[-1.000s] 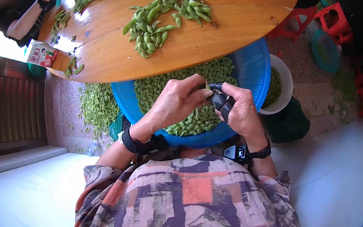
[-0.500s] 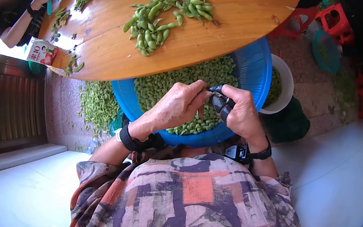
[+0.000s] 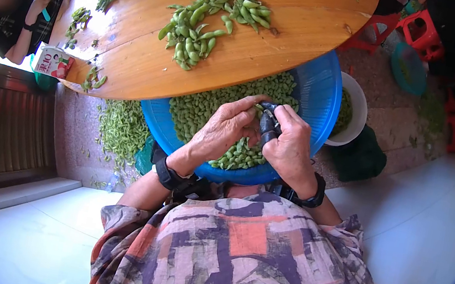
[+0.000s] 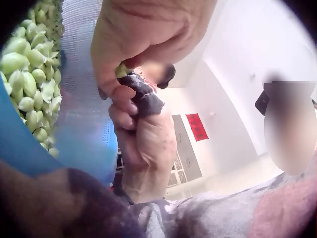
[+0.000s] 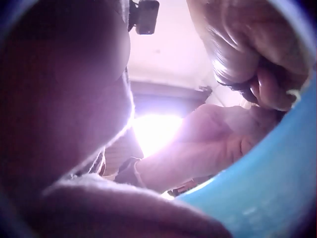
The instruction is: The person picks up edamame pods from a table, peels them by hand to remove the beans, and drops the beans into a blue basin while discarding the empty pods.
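Note:
Over a blue basin (image 3: 333, 94) full of shelled green beans (image 3: 204, 101), my two hands meet at their fingertips. My left hand (image 3: 223, 129) pinches a green soybean pod (image 4: 123, 70), mostly covered by the fingers. Black wrapping (image 3: 267, 126) covers the thumb and a finger of my right hand (image 3: 291, 144). That wrapped thumb presses against the pod in the left wrist view, with the right fingers curled close beneath. Fingers of both hands crowd together at the edge of the right wrist view.
A wooden table (image 3: 296, 26) overhangs the basin and bears heaps of unshelled pods (image 3: 194, 20). Empty hulls (image 3: 123, 130) lie on the floor at left. A white bucket (image 3: 357, 113) stands right of the basin, red stools (image 3: 422, 33) beyond. Another person (image 3: 19, 14) sits at far left.
My right hand has turned, its knuckles now more upward, and the wrapped thumb has shifted against the pod. My left hand stays nearly in place. The other person's hand has come lower and closer in.

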A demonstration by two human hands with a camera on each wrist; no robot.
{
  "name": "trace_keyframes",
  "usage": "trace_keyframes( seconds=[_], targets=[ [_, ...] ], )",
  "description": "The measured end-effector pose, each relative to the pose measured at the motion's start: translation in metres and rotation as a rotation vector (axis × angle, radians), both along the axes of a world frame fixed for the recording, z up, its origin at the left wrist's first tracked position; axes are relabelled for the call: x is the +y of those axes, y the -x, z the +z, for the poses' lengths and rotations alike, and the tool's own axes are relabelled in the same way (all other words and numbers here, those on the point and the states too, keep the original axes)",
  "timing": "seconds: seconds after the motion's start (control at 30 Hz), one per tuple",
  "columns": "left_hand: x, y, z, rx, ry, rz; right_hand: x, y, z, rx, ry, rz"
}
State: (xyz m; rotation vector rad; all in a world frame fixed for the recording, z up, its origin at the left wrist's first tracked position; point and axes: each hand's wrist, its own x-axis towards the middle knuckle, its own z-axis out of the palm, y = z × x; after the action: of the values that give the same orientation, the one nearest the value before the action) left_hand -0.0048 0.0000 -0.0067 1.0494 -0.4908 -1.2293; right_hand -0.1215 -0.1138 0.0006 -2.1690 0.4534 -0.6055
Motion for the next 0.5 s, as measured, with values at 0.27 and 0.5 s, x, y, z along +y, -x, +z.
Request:
trace_keyframes(
  seconds=[0.27, 0.5],
  targets=[
    [-0.021, 0.017, 0.008, 0.277, -0.097, 0.349, 0.016, -0.008, -0.004, -0.05, 0.236, 0.034],
    [-0.014, 0.021, -0.045, 0.119, -0.059, 0.465, 0.013, -0.008, -0.008, -0.099, 0.213, 0.035]
  ],
)
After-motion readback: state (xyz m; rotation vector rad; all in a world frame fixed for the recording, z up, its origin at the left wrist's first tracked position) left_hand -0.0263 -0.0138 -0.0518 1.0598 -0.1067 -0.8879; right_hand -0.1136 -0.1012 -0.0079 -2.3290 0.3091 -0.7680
